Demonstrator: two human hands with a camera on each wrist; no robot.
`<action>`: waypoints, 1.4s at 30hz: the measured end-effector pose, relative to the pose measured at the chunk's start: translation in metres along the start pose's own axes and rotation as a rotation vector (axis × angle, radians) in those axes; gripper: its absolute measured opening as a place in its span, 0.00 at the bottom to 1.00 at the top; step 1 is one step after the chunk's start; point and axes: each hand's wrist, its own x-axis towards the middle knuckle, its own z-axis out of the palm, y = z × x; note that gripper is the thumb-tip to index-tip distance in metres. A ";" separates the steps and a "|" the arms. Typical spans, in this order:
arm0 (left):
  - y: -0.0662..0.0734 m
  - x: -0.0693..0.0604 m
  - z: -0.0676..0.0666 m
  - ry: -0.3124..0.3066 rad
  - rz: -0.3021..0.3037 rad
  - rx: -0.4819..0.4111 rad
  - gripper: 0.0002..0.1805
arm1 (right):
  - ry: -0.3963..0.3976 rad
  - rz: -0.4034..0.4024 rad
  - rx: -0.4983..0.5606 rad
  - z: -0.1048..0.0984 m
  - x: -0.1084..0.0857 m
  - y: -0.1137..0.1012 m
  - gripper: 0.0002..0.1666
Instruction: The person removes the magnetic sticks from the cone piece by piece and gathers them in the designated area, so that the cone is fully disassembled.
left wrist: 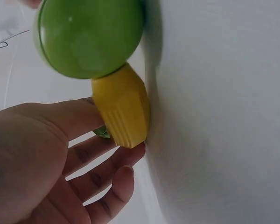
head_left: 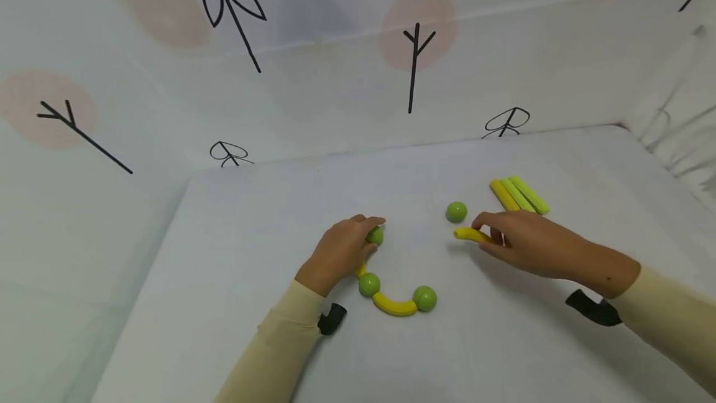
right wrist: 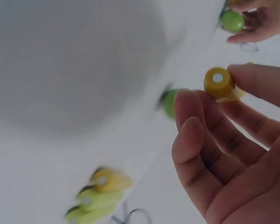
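My left hand [head_left: 338,250] holds a green ball [head_left: 375,236] between thumb and fingers, low over the white surface. From that ball runs a chain: a yellow piece [left wrist: 122,109] partly hidden by the hand, a second green ball [head_left: 369,285], a curved yellow stick [head_left: 394,305] and a third green ball [head_left: 425,298]. To the right, raised above the surface, my right hand [head_left: 528,244] pinches another curved yellow stick [head_left: 470,234] by thumb and fingertips. Its end in the right wrist view shows a pale round dot. Just beyond its tip sits a loose green ball [head_left: 456,211].
Behind the right hand lie a yellow stick [head_left: 504,195] and two yellow-green sticks [head_left: 529,194], side by side. The white cloth surface [head_left: 268,204] meets a white cloth backdrop [head_left: 335,104] printed with black plant drawings and pink spots. Dark bands sit at both wrists.
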 end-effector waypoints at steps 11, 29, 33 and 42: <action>-0.001 -0.005 0.004 0.023 -0.012 -0.032 0.26 | 0.049 -0.023 -0.076 0.015 -0.024 0.041 0.15; 0.002 0.002 0.004 0.059 -0.006 -0.102 0.32 | 0.075 0.000 -0.121 0.021 -0.029 0.051 0.17; 0.003 0.002 0.003 0.044 -0.014 -0.106 0.33 | 0.088 0.013 -0.143 0.017 -0.031 0.048 0.18; 0.002 -0.005 -0.008 -0.004 -0.186 -0.031 0.34 | 0.209 -0.015 -0.113 0.012 -0.018 0.013 0.15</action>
